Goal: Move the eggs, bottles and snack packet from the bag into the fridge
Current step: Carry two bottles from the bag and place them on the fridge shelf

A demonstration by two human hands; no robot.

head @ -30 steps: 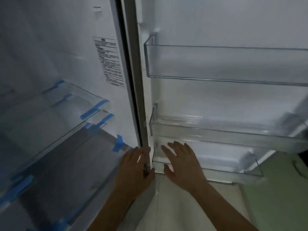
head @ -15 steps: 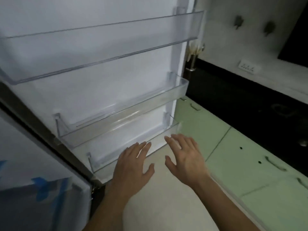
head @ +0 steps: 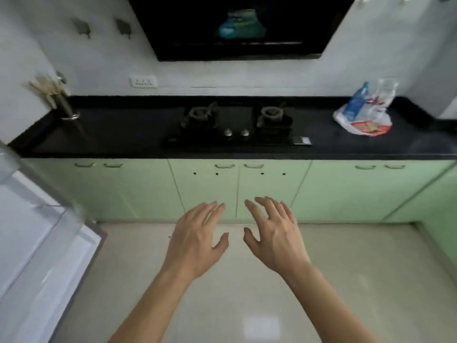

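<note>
A clear plastic bag [head: 363, 118] sits on the black counter [head: 123, 137] at the far right. A blue-labelled bottle [head: 356, 102] leans inside it, and a red snack packet [head: 368, 126] shows through its lower part. Eggs are not visible. The open fridge door [head: 37, 231] with its clear shelves is at the left edge. My left hand [head: 197, 240] and my right hand [head: 273, 237] hover side by side over the floor in front of the cabinets. Both are empty, fingers spread, and far from the bag.
A two-burner gas stove [head: 236, 122] is set in the counter's middle, under a black range hood [head: 237, 26]. A chopstick holder [head: 63, 105] stands at the counter's left end. Pale green cabinet doors [head: 272, 189] run below, and beige floor tiles [head: 247, 293] lie underfoot.
My view has swung right, from the fridge interior and door shelves to the counter and bag. Both hands stayed out in front, empty and spread.
</note>
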